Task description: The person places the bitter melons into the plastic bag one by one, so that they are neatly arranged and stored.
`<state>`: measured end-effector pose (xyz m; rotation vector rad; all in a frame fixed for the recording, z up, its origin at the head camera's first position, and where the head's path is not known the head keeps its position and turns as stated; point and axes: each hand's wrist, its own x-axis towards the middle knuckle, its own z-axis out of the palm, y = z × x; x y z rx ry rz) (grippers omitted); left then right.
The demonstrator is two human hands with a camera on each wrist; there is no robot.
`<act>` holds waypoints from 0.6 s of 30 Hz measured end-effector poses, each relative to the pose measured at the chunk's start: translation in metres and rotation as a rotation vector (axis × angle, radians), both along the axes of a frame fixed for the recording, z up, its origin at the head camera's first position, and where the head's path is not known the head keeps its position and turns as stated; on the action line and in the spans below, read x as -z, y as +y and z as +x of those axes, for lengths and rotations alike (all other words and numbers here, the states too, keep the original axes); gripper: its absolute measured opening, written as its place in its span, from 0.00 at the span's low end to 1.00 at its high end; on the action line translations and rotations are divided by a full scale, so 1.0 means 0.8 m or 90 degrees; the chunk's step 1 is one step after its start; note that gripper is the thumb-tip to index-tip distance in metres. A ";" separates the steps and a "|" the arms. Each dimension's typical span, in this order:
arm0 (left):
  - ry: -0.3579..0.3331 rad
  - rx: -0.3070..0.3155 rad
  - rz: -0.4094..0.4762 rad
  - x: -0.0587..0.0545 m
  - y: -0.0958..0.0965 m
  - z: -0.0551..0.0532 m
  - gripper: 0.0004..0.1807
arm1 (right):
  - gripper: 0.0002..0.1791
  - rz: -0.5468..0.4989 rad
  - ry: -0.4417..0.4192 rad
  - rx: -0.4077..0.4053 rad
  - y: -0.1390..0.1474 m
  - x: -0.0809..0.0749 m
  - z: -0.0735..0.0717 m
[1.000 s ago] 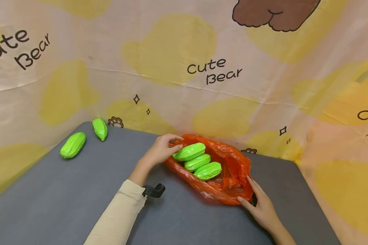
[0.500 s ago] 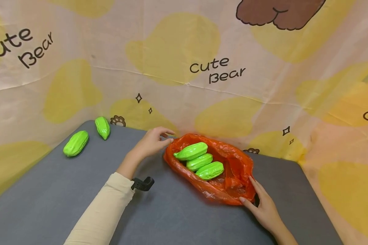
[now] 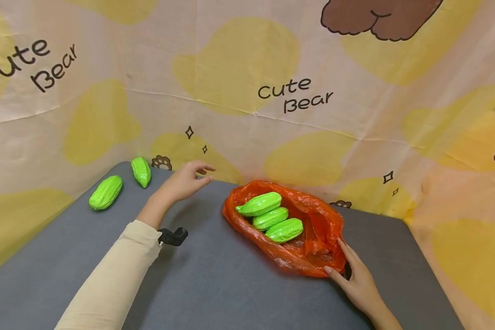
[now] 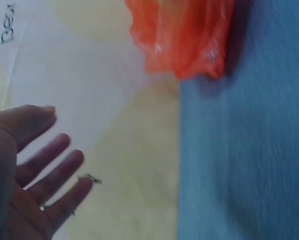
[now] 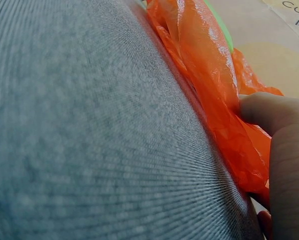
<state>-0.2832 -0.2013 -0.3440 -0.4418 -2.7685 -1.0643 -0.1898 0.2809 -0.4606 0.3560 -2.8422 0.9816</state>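
An orange-red plastic bag lies spread open on the table, with three bright green, ridged, gourd-like pieces side by side inside it. My right hand holds the bag's right end, thumb on the near rim and fingers along the side. In the right wrist view, the thumb presses into the orange plastic. My left hand is in the air left of the bag, fingers loosely bent and nothing in them. The left wrist view has its fingers spread apart, away from the bag.
Two more green ridged pieces, one nearer and one farther, lie at the grey table's back left corner. A printed cloth backdrop rises right behind the table's far edge. A black band sits on the left wrist.
My left hand has moved left from over the bag, out above the table toward the two loose green pieces. The right hand stays on the bag, whose contents lie as before.
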 end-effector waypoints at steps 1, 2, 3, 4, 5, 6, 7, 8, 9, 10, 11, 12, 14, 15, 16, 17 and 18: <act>0.005 -0.005 0.001 0.000 -0.005 -0.001 0.19 | 0.48 0.000 0.001 0.000 0.000 0.000 0.000; 0.013 -0.011 -0.001 0.000 -0.010 -0.002 0.19 | 0.48 0.000 0.002 0.000 0.000 0.000 0.000; 0.019 -0.017 -0.003 0.001 -0.015 -0.003 0.19 | 0.47 0.000 0.001 0.000 0.000 -0.001 0.001; 0.025 -0.025 -0.005 0.001 -0.020 -0.003 0.18 | 0.47 0.001 0.000 0.000 -0.001 -0.001 0.000; 0.030 -0.034 -0.009 0.001 -0.025 -0.004 0.18 | 0.47 0.001 -0.001 0.000 -0.001 -0.002 0.000; 0.033 -0.040 -0.012 0.001 -0.030 -0.005 0.18 | 0.48 0.001 -0.003 0.000 -0.001 -0.002 0.000; 0.035 -0.046 -0.013 0.001 -0.035 -0.006 0.17 | 0.48 0.002 -0.006 0.000 -0.002 -0.003 0.001; 0.036 -0.051 -0.013 0.001 -0.039 -0.006 0.17 | 0.48 0.002 -0.008 0.001 -0.002 -0.003 0.001; 0.034 -0.055 -0.012 0.000 -0.042 -0.006 0.17 | 0.48 0.003 -0.011 0.001 -0.002 -0.004 0.001; 0.034 -0.060 -0.010 -0.001 -0.046 -0.006 0.17 | 0.48 0.004 -0.013 0.000 -0.002 -0.004 0.001; 0.033 -0.066 -0.008 -0.001 -0.049 -0.007 0.16 | 0.48 0.006 -0.014 0.000 -0.002 -0.004 0.001; 0.032 -0.069 -0.005 -0.002 -0.052 -0.007 0.16 | 0.48 0.007 -0.015 0.000 -0.002 -0.004 0.001; 0.029 -0.072 -0.008 -0.005 -0.057 -0.008 0.16 | 0.48 0.008 -0.014 0.000 -0.002 -0.004 0.001; 0.028 -0.075 -0.012 -0.006 -0.060 -0.009 0.17 | 0.48 0.009 -0.014 0.001 -0.001 -0.003 0.001; 0.026 -0.076 -0.018 -0.007 -0.063 -0.010 0.17 | 0.48 0.010 -0.013 0.001 -0.001 -0.003 0.001; 0.024 -0.078 -0.024 -0.007 -0.066 -0.011 0.17 | 0.48 0.009 -0.012 0.001 -0.001 -0.002 0.001; 0.020 -0.078 -0.029 -0.008 -0.070 -0.012 0.17 | 0.48 0.008 -0.012 0.001 -0.001 -0.002 0.001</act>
